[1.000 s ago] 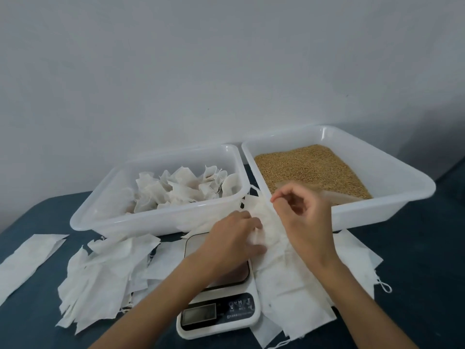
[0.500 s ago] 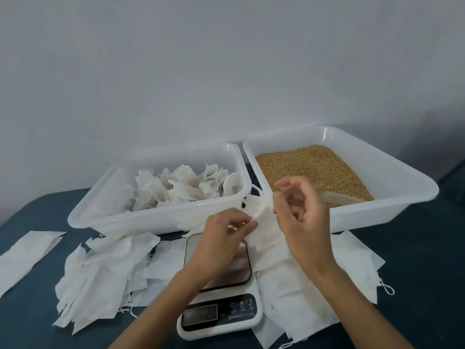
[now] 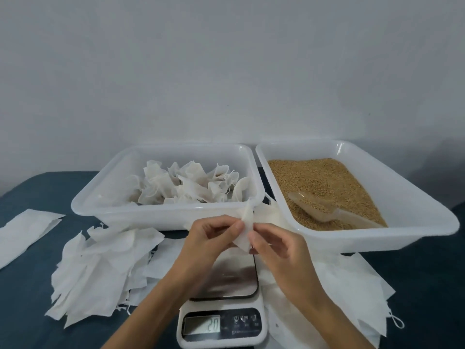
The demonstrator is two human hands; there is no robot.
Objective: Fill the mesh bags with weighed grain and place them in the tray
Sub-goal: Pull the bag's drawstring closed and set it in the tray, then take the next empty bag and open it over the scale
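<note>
Several filled bags [image 3: 191,183] already sit in the tray [image 3: 161,217] at centre-left, and I'm pinching a fresh empty mesh bag [image 3: 245,229] between left hand [image 3: 211,238] and right hand [image 3: 274,244] above the scale [image 3: 222,321], grain [image 3: 324,182] still plentiful at right.

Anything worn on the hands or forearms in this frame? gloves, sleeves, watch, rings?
Nothing visible. The left hand and right hand are bare: no gloves, no rings seen. Both forearms are uncovered to the frame's bottom edge, with no sleeve, watch or band in view.
</note>
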